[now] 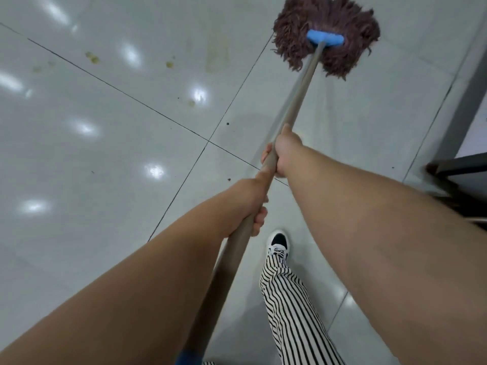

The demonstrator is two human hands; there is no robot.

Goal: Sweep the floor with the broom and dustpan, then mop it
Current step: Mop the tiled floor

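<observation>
Both hands on the mop handle (303, 93), which runs diagonally from bottom centre up to the mop head (326, 35) at top right; right hand (283, 154) is the forward one, fingers wrapped round the shaft about midway, fingertips showing on the shaft's left side; left hand (251, 204) sits just behind it, lower on the shaft, fingers curled round with knuckles on the right side; the two hands are near each other but not touching; mop head is a spread of brownish-purple strings lying flat on the tiled floor (105, 154), held by a blue clamp (325, 38) where the handle meets it; a blue section of the handle shows at the bottom edge; floor is glossy pale tile with dark grout lines crossing near centre; yellowish stains (92, 57) and a fainter smear sit upper left of the mop head, well apart from it; small dark specks (227, 124) are scattered near the grout cross; striped trouser leg (292, 306) and a black-and-white sneaker (278, 245) sit just right of the handle, below the left hand; dark metal furniture frame (458, 164) along the right edge, blurred; what it belongs to can't be made out.
</observation>
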